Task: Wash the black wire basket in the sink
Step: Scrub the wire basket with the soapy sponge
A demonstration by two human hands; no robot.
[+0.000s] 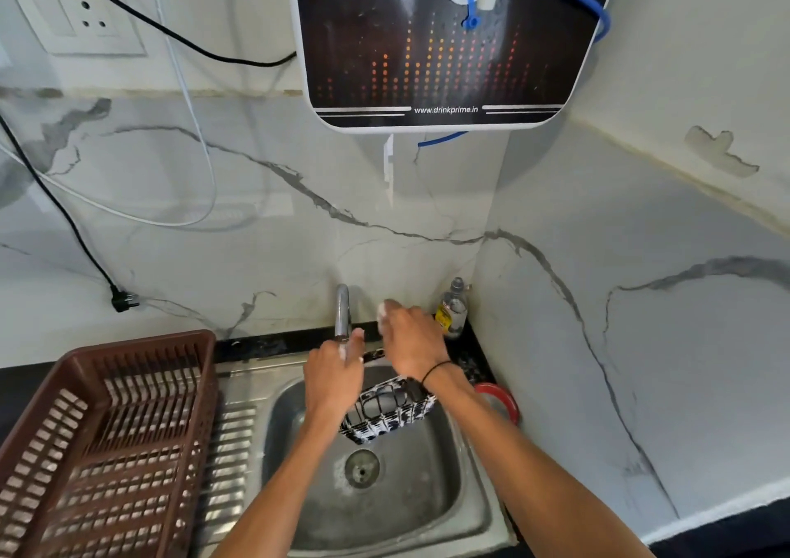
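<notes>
Below the chrome tap, inside the steel sink, the black wire basket is lying tilted, its wires flecked with white foam, just behind the round drain. Neither hand is holding it. The left hand is hovering right under the tap's spout, above the basket's left end, its fingers reaching forward and lying loosely straight, with a dab of foam on them; it is gripping nothing. The right hand is reaching to the right of the tap, toward the back edge of the sink, fingers extended with foam on the tips; whether those tips are touching anything behind the sink cannot be told. A dark thread band is sitting on the right wrist, which is crossing above the basket's right end. To the right of the tap, in the corner of the marble wall, a clear bottle with a yellow label is standing upright. Farther right of the sink, against the wall, a red ring-shaped object is lying partly hidden by the right forearm. To the left of the tap, a brown plastic dish rack is resting over the ribbed draining board. High above the tap, a water purifier is hanging on the wall.
</notes>
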